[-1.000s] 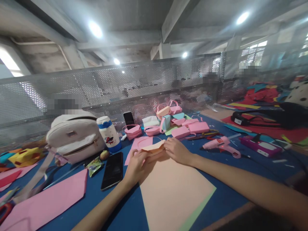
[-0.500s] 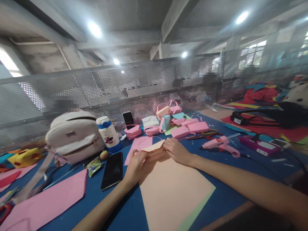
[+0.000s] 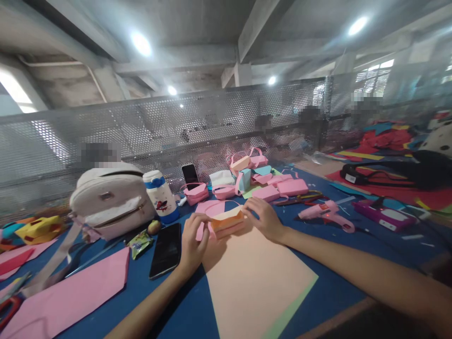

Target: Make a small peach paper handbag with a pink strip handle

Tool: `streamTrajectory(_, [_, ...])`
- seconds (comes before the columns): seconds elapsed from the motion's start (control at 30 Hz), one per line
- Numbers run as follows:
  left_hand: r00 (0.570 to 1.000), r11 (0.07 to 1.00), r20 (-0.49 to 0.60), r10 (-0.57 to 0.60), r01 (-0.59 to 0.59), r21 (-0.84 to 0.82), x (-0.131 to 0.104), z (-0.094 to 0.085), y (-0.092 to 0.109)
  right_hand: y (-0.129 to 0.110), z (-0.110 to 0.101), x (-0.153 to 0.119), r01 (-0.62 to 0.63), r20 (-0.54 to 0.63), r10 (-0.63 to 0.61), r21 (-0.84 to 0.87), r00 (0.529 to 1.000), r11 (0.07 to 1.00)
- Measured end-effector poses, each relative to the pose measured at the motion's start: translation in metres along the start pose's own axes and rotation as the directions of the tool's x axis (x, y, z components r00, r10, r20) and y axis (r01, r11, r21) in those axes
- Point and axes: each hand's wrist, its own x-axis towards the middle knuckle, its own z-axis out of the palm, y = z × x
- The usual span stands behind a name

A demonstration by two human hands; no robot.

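Note:
A small peach paper box, shaped like a little bag with a folded flap, sits at the far end of a peach paper sheet. My left hand has its bent fingers at the box's left end, with the thumb lower down. At the right end, the fingertips of my right hand pinch the upper corner. Under the peach sheet a green sheet shows along one edge. Behind the box lies pink paper with a thin curved strip.
Several pink paper bags stand behind. A pink glue gun lies to the right, near a purple device. Leftward are a black phone, a bottle, a white backpack, pink paper and red-handled scissors.
My hands have spread apart toward the box's two ends, the left one moving left. More of the box's front now shows between them. The view has shifted slightly.

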Motion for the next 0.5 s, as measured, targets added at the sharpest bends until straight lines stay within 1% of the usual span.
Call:
streamTrajectory(0.07, [0.999,1.000,-0.039,-0.021,0.021,-0.010,0.000,-0.001,0.001,-0.001,-0.002,0.000,-0.027,-0.070,0.029,0.024,0.997,0.999])
streamTrajectory(0.1, [0.999,1.000,-0.037,-0.024,0.024,-0.013,0.000,-0.001,0.001,-0.001,-0.003,0.000,-0.028,-0.089,0.032,0.036,0.996,0.999])
streamTrajectory(0.17, [1.000,1.000,0.007,-0.019,0.019,-0.018,-0.001,0.001,0.002,-0.003,-0.003,0.000,-0.006,-0.083,0.011,0.059,0.996,0.998])
streamTrajectory(0.27, [0.995,1.000,0.104,-0.004,0.007,-0.031,-0.004,0.005,0.001,-0.005,0.000,-0.001,0.051,0.002,-0.051,0.078,0.999,0.996])
streamTrajectory(0.33, [0.990,0.999,0.143,-0.002,0.008,-0.038,-0.006,0.009,-0.001,-0.006,0.003,-0.002,0.079,0.066,-0.084,0.078,0.994,0.994])
streamTrajectory(0.5, [0.986,0.998,0.165,-0.010,0.018,-0.052,-0.008,0.014,-0.006,-0.003,0.009,-0.001,0.107,0.164,-0.114,0.049,0.980,0.993])
